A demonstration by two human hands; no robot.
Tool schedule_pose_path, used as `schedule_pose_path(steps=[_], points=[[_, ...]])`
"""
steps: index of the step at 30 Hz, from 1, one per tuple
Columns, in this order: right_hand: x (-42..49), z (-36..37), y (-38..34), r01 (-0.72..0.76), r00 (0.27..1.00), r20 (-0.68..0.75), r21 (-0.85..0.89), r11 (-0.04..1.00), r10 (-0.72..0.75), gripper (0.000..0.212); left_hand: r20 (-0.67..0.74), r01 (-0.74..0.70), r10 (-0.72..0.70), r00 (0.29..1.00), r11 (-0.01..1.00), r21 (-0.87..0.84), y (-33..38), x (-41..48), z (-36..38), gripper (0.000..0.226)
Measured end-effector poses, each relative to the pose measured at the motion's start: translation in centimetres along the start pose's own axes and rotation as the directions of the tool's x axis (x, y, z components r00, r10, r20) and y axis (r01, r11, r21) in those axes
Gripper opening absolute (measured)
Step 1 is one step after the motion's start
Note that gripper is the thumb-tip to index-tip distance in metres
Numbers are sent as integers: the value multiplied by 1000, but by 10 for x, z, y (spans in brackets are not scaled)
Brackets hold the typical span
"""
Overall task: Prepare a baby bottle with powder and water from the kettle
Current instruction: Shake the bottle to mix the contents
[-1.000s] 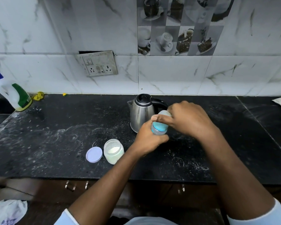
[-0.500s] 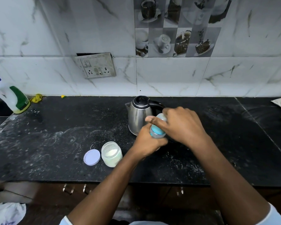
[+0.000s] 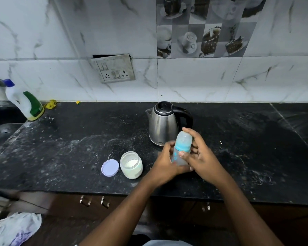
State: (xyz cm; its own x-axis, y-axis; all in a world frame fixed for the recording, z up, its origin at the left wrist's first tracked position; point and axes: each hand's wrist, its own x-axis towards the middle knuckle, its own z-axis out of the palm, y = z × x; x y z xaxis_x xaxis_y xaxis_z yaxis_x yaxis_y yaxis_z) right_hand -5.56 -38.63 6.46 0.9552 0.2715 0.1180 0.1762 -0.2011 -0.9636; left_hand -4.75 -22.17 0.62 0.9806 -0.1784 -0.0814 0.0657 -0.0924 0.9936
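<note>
I held the bottle [image 3: 182, 150] nearly upright, cap up. My left hand [image 3: 164, 165] was wrapped round its base and my right hand [image 3: 202, 158] pinched it higher up — just before the kettle [image 3: 164, 125], the open powder jar [image 3: 131, 165] nearer my left.

Dim even light, wide-angle edge bending, slight blur

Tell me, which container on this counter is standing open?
The small clear jar of white powder: its round lilac lid lies beside it. The steel kettle, the blue-collared baby bottle and the white cleaner bottle all have tops on.
</note>
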Motion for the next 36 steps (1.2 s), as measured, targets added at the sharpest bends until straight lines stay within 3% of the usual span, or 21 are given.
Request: schedule_pose_path(steps=[4, 7, 10, 15, 19, 21, 23, 25, 27, 31, 36], points=[[3, 4, -1, 12, 1000, -13, -101, 995, -13, 76, -39, 55, -57, 998, 997, -56, -15, -10, -10, 65], [5, 10, -3, -11, 999, 49, -93, 996, 15, 93, -77, 54, -60, 995, 996, -71, -16, -12, -15, 61], [4, 16, -5, -53, 996, 65, -27, 998, 55, 105, -79, 32, -39, 996, 995, -92, -14, -15, -20, 62], [5, 29, -4, -73, 997, 7, 23, 997, 73, 105, -36, 27, -32, 999, 991, -135, -15, -21, -27, 59], [2, 35, 1, -64, 996, -67, 42, 997, 67, 98, 52, 52, -42, 998, 979, -196, -26, -26, -32, 78], [1, 32, 2, -71, 993, -96, 40, 997, 74, 98, 115, 65, -51, 992, 991, -120, -37, -29, -34, 89], [1, 27, 1, -82, 989, -123, 49, 995, 87, 99, 166, 21, -43, 985, 991, 131, -52, -30, -37, 83], [2, 21, 0, -92, 982, -157, 73, 993, 102, 99, 211, -59, -51, 976, 873, 484, -66, -28, -42, 79], [4, 16, -3, -105, 975, -185, 102, 989, 123, 99, 274, -130, -90, 957, 714, 688, -80, -25, -45, 82], [10, 9, -6, -102, 975, -181, 165, 981, 132, 98, 252, -170, -130, 959, 447, 878, -99, -15, -33, 90], [12, 1, -5, -100, 982, -135, 230, 968, 133, 101, 138, -108, -74, 988, 314, 943, -127, -9, -21, 96]])
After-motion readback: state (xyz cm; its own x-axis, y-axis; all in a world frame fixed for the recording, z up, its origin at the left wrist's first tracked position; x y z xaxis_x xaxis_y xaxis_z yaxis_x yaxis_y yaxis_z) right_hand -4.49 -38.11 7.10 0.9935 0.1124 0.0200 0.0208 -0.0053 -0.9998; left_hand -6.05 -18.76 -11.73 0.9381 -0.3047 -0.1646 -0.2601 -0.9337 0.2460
